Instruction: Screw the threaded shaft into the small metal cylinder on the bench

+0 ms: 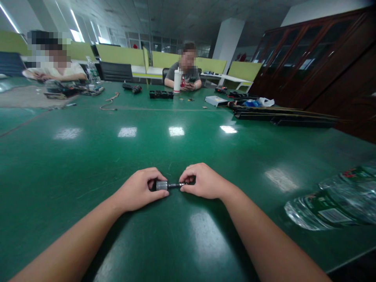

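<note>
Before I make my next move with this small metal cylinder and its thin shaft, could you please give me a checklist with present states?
1. Left hand gripping metal cylinder: ok.
2. Right hand pinching thin shaft near its far end: ok.
3. Shaft in line with cylinder: ok, roughly.
4. Shaft's far tip undamaged: cannot tell; fingers cover it.
5. Plastic bottles apart from both hands: ok.

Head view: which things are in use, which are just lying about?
In use:
- grey cylinder, in left hand
- thin rod, at right hand's fingertips

Apparently just lying about:
- bottles at right
- white tumbler
- cable
- silver box
</note>
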The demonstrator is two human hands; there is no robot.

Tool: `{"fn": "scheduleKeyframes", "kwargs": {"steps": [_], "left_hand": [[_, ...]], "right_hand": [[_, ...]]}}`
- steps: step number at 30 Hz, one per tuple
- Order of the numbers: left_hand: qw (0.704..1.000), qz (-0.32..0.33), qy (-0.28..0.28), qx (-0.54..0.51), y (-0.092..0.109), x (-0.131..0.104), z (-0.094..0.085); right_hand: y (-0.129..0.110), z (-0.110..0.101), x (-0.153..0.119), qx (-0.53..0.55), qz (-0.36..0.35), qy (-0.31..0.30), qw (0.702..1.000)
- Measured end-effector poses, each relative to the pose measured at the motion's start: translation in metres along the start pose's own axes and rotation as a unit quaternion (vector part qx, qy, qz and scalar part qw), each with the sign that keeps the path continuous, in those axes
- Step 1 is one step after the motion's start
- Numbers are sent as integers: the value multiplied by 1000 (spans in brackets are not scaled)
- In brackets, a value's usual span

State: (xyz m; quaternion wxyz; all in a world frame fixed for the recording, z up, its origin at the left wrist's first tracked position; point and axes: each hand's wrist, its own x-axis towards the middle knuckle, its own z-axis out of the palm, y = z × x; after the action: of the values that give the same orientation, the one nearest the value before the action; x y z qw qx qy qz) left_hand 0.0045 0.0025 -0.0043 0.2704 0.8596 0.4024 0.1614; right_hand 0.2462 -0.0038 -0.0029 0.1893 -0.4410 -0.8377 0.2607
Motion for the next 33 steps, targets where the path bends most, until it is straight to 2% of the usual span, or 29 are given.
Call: {"fn": "scheduleKeyframes", "kwargs": {"steps": [8,33], "left_hand": [[1000,9,-1,1,2,2,1],[1000,4,-7,6,3,3,-1]], "right_hand": [[-7,17,4,45,-34,30,998],[-11,20,5,-1,-59,40,997]]}}
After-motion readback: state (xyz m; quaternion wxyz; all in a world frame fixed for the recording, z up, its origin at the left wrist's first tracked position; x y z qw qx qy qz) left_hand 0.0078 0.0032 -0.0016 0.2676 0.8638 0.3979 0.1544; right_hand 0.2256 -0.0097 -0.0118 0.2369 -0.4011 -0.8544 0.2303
